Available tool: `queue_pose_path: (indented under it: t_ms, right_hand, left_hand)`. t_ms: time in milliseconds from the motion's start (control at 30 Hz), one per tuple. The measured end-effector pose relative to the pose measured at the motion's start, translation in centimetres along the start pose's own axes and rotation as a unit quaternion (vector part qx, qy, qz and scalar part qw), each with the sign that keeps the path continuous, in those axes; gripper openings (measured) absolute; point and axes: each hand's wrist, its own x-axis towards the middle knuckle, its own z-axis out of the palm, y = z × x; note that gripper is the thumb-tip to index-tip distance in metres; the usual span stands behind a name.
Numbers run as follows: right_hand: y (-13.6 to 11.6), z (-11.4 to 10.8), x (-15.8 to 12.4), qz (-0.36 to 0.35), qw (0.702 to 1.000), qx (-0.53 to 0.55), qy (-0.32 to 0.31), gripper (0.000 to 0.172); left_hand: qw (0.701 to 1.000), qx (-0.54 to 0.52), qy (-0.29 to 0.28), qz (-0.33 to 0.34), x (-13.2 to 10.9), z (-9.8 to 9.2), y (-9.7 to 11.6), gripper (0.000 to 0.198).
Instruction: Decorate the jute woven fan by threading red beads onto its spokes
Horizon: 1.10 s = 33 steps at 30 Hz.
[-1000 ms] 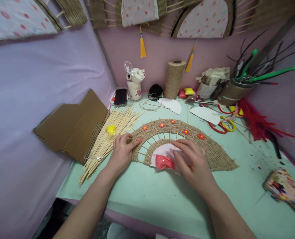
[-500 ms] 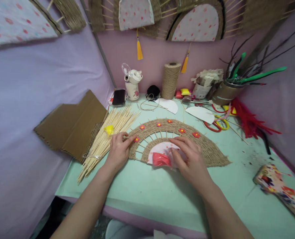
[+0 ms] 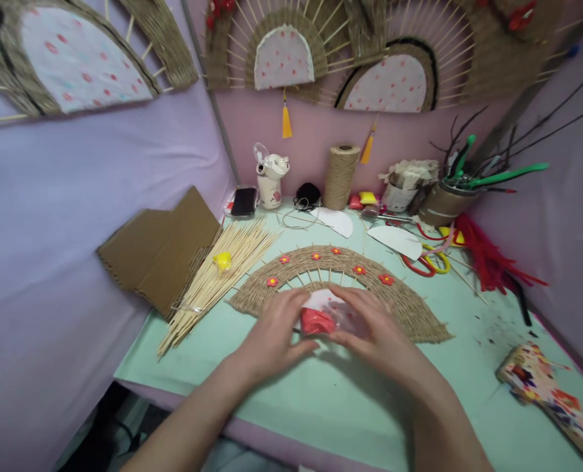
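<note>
A fan-shaped piece woven from brown twine over thin sticks [image 3: 412,308] lies on the table, with several red flowers with yellow centres along its band. Over its white, red-dotted centre [image 3: 321,299] is a clear packet of red modelling clay [image 3: 318,321]. My left hand [image 3: 276,334] is at the packet's left side, thumb and fingers apart. On the other side, my right hand [image 3: 377,328] curves around the clear wrapper with thumb and forefinger spread. Whether either hand touches the packet is hard to see. The hands cover part of the fan's lower middle.
Left of the fan lie a bundle of thin sticks [image 3: 207,288] with a yellow packet [image 3: 222,262] on it, and folded cardboard [image 3: 158,252]. Behind stand a twine spool [image 3: 341,177] and a white bottle [image 3: 270,183]. Scissors [image 3: 436,260] and a glue gun [image 3: 532,367] lie right.
My left hand has left the flower at the fan's left end and moved right to the packet. My right hand stays beside the packet. The camera view has tilted up slightly.
</note>
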Motion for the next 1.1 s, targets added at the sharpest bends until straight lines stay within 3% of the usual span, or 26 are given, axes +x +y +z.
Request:
queue_pose_path:
  t_ms: [33, 100, 200, 267, 433, 567, 633, 800, 933, 1100]
  right_hand:
    - [0.2, -0.2, -0.1, -0.002, 1.000, 0.008, -0.008, 0.055]
    - [0.6, -0.4, -0.1, -0.002, 1.000, 0.026, -0.001, 0.049]
    - [0.6, -0.5, 0.0, 0.012, 0.998, 0.063, 0.027, 0.038]
    - [0.4, -0.8, 0.1, 0.022, 0.994, 0.099, 0.049, 0.034]
    - [-0.2, -2.6, 0.2, 0.024, 0.979, 0.184, 0.084, 0.030]
    - [-0.1, -4.6, 0.6, 0.038, 0.974, 0.183, 0.125, 0.019]
    - [0.1, -5.2, 1.1, 0.051, 0.970, 0.184, 0.151, 0.017]
    - [0.4, -4.3, 2.5, 0.051, 0.961, 0.201, 0.183, 0.015]
    - [0.1, -2.9, 2.5, 0.047, 0.960, 0.176, 0.213, 0.015]
    - [-0.5, -2.9, 1.6, 0.048, 0.964, 0.167, 0.201, 0.015]
  left_hand:
    - [1.000, -0.013, -0.027, 0.007, 0.2, 0.7, 0.7, 0.067]
    - [0.998, -0.029, -0.050, -0.004, 0.6, 1.8, 1.5, 0.052]
    - [0.995, -0.086, -0.028, -0.038, 1.4, 2.1, 1.8, 0.028]
    - [0.979, -0.195, -0.003, -0.066, 1.8, 1.7, 2.1, 0.030]
    - [0.855, -0.505, -0.061, -0.103, 3.2, 1.1, 4.1, 0.039]
    - [0.775, -0.608, -0.104, -0.137, 5.3, 1.8, 5.3, 0.048]
    - [0.760, -0.628, -0.100, -0.136, 6.3, 2.2, 5.3, 0.050]
    - [0.789, -0.601, -0.061, -0.114, 7.4, 2.6, 4.2, 0.040]
    - [0.831, -0.540, -0.054, -0.124, 7.0, 2.8, 2.8, 0.031]
    - [0.879, -0.467, -0.046, -0.089, 6.2, 2.4, 2.1, 0.045]
